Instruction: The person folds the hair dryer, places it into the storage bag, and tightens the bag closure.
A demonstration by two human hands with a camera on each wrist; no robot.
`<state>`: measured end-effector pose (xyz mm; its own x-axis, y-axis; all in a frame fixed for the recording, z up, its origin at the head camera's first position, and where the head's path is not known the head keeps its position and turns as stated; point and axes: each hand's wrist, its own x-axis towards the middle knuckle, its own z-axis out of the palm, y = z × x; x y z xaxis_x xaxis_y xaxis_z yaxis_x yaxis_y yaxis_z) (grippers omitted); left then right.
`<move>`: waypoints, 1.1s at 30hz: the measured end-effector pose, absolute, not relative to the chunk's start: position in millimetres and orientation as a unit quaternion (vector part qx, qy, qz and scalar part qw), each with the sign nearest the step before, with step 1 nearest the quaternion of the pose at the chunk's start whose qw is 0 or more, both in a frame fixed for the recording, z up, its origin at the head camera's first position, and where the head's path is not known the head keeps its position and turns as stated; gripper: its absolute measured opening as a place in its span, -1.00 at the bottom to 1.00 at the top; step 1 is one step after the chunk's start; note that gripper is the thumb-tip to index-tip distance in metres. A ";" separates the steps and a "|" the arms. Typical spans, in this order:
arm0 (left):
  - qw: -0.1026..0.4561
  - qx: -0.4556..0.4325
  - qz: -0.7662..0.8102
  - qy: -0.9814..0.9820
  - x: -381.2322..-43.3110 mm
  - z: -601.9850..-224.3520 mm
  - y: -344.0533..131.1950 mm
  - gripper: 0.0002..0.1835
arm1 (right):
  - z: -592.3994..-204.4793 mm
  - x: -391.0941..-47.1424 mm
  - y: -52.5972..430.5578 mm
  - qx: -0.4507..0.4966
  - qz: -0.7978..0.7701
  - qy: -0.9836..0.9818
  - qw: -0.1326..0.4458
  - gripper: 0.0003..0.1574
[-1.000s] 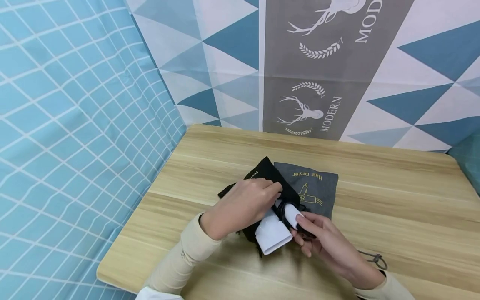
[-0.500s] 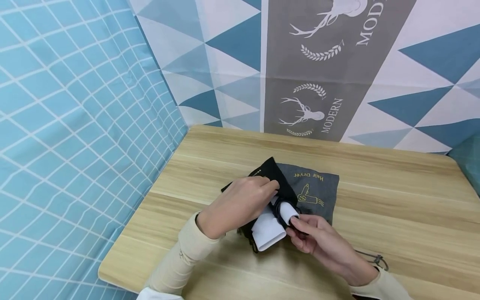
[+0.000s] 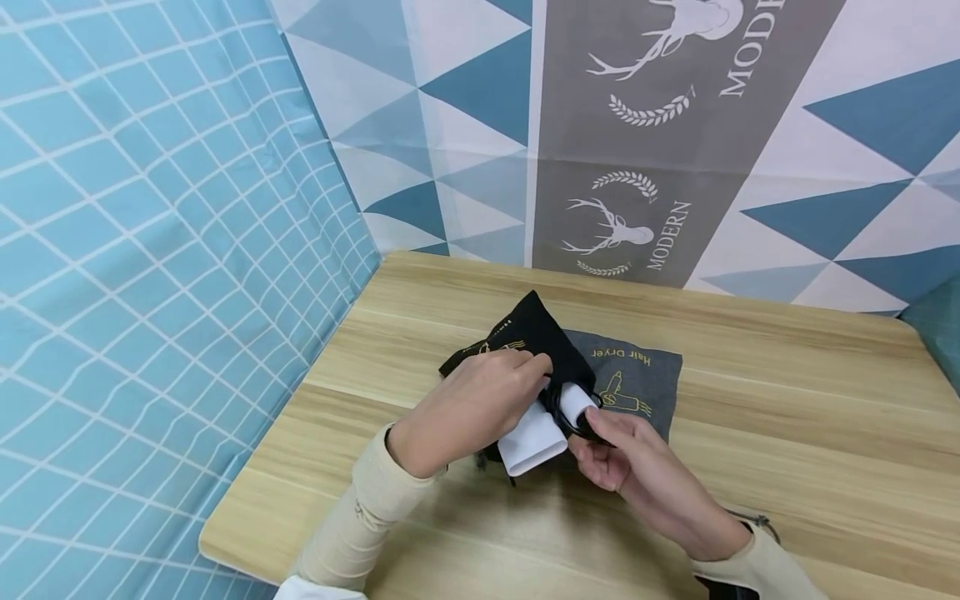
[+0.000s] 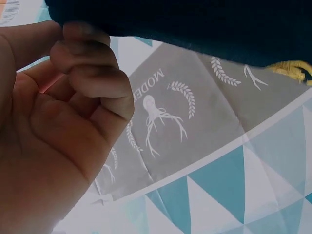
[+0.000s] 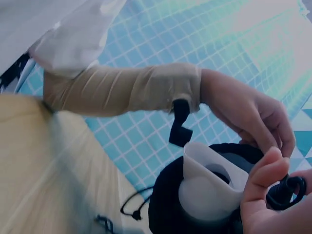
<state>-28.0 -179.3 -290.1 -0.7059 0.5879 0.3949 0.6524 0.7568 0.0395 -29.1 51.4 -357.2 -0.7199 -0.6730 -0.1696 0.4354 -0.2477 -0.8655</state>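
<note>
A black drawstring pouch [image 3: 542,337] with yellow print is tilted above the table. Out of its mouth sticks a white hair dryer, its flat nozzle [image 3: 531,446] toward me and its white handle [image 3: 576,402] to the right. A black cord [image 3: 557,408] is bundled around the handle. My left hand [image 3: 474,407] pinches the pouch's edge between thumb and curled fingers; in the left wrist view the dark cloth [image 4: 170,27] hangs over those fingers. My right hand [image 3: 641,471] grips the handle end and cord, thumb on top. The dryer's rear is hidden inside the pouch.
A grey pouch [image 3: 656,379] lettered "Hair Dryer" lies flat on the wooden table [image 3: 810,417], behind and right of the black one. Its grey drawstring [image 3: 759,521] trails by my right wrist. A blue gridded cloth [image 3: 187,250] borders the left side; a patterned backdrop [image 3: 480,167] stands behind.
Both hands have raised the black pouch and hair dryer slightly and moved them away from me. The right hand has shifted a little left with the handle. More yellow print shows on the pouch.
</note>
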 end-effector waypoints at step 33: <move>0.135 -0.359 -0.151 -0.911 -30.7 -291.0 -178.1 -0.79 | -360.6 -43.3 30.5 -0.029 -0.824 0.442 0.355 -0.69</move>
